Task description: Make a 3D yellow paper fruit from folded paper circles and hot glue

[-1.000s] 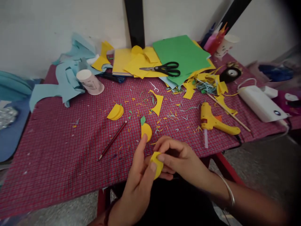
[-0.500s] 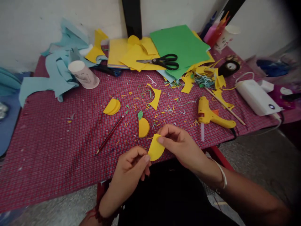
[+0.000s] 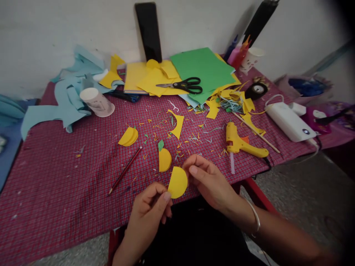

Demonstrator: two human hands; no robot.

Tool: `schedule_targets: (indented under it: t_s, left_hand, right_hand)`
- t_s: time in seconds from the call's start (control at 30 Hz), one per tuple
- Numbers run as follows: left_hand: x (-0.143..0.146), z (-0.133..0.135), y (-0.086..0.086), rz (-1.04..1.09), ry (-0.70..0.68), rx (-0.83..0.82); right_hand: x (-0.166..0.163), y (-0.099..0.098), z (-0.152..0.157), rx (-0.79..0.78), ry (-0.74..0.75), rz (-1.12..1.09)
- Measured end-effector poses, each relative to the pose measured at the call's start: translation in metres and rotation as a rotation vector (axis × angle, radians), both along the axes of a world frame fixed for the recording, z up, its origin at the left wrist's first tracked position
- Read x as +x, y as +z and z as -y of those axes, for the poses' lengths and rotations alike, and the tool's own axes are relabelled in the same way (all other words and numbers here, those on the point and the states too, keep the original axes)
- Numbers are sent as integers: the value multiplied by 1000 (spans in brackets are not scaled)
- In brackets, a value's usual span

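Both my hands hold a folded yellow paper half-circle (image 3: 178, 181) just over the near edge of the table. My left hand (image 3: 151, 207) pinches its lower left corner with curled fingers. My right hand (image 3: 205, 177) pinches its upper right edge between thumb and fingers. Just beyond it on the red checked cloth (image 3: 61, 173) lies another yellow half-circle with a small green leaf (image 3: 164, 158). A stack of yellow half-circles (image 3: 128, 136) lies further left, and a red pencil (image 3: 125, 170) lies slantwise between them.
A yellow glue gun (image 3: 242, 142) lies right of my hands, a thin wooden stick (image 3: 254, 128) behind it. Black scissors (image 3: 184, 85) rest on yellow and green paper sheets (image 3: 203, 68). A tipped paper cup (image 3: 96, 101), blue paper scraps (image 3: 66, 103), a white device (image 3: 288, 122) and a tape roll (image 3: 256, 89) stand around.
The yellow piece went from pressed between my hands to held spread out flat facing me. My left hand dropped lower and my view shifted a little right.
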State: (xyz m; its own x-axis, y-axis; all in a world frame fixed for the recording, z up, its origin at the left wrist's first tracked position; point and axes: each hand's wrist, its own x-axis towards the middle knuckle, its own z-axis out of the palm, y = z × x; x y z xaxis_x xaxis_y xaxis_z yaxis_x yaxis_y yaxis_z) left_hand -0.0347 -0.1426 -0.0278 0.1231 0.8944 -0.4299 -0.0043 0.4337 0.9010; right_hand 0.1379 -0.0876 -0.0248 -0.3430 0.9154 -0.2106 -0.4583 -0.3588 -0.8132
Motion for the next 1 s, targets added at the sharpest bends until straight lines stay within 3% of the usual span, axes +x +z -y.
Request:
schedule_targets:
  t_s: [0.13,0.37,0.6,0.7,0.87,1.0]
  left_hand:
    - [0,1,-1,10,5,25]
    - [-2,2,0,134,16,73]
    - [4,-1,6,98,18,48]
    - [5,-3,9,48,35,25]
    - [6,-3,8,-4,-14,25]
    - [7,0,6,-99,-93,118]
  right_hand:
    - [0,3,6,189,108,228]
    - [4,4,7,879,-79,651]
    - [8,-3,11,1125,-2,884]
    - [8,-4,14,1065,65,829]
    - [6,3,13,549,113,627]
    - [6,13,6,527,312,713]
